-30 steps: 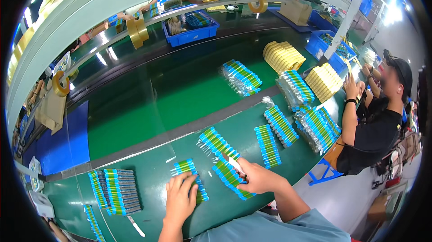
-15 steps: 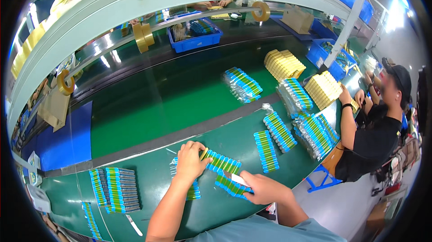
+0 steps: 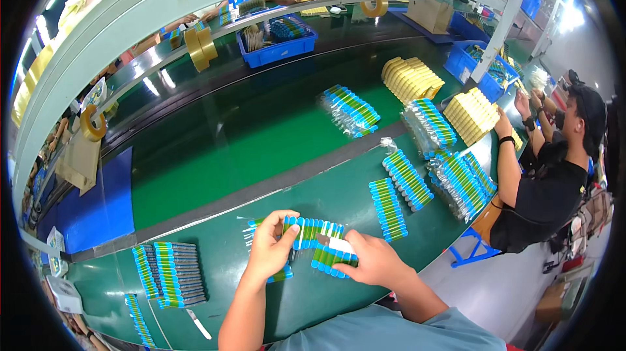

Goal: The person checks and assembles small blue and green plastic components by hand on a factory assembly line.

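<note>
Between my hands is a row of blue-and-green striped slim pieces [image 3: 314, 233] with rounded ends, side by side. My left hand [image 3: 270, 246] is closed on its left end, thumb in front. My right hand [image 3: 375, 259] grips a white-handled tool [image 3: 339, 244] whose short dark tip lies against the row's right part; its exact kind is unclear. Just below, a second striped row [image 3: 334, 261] lies by my right fingertips; whether they touch it I cannot tell. More striped pieces [image 3: 280, 275] show partly hidden behind my left hand.
At left are striped stacks [image 3: 171, 273], a narrow row [image 3: 138, 320] and a white-handled tool [image 3: 199, 325]. To the right lie striped rows [image 3: 388, 209], bagged bundles [image 3: 458, 184] and yellow stacks [image 3: 469, 122]. A blue bin [image 3: 279, 54] stands beyond; a co-worker [image 3: 541, 175] sits right.
The row in my hands has turned more face-on and level. My right hand has shifted slightly left and up, bringing the tool's tip onto the row. The co-worker's arms have moved.
</note>
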{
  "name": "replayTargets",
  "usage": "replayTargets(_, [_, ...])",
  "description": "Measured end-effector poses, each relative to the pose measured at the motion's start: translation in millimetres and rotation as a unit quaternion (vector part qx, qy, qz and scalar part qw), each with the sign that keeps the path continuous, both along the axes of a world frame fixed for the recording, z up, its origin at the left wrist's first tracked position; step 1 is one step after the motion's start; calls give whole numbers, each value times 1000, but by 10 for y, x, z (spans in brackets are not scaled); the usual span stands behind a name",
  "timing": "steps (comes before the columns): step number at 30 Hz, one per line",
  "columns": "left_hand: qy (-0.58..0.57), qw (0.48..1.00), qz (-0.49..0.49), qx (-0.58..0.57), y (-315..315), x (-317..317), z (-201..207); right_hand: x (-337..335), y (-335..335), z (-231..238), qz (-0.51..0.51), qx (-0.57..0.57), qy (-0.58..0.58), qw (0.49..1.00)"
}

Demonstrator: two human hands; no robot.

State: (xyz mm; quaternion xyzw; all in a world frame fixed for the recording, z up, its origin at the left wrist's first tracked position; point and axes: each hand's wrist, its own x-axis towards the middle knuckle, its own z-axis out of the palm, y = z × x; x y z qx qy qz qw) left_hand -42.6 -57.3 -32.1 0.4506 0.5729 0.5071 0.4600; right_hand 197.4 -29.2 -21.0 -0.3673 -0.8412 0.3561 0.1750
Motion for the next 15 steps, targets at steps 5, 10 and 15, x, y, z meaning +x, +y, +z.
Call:
replayTargets(5, [-214,974,53,-51,-94,-173,12,-133,-19,-74,-60,-84,7,995])
replayTargets(10, [-254,959,115,-60,-211,-369,-124,-87,-34,-126,-49,-96,116,987])
replayTargets(15, [-285,947,127,-78,-325,-456,-261,-96,-43,-142,40,-13,285,958])
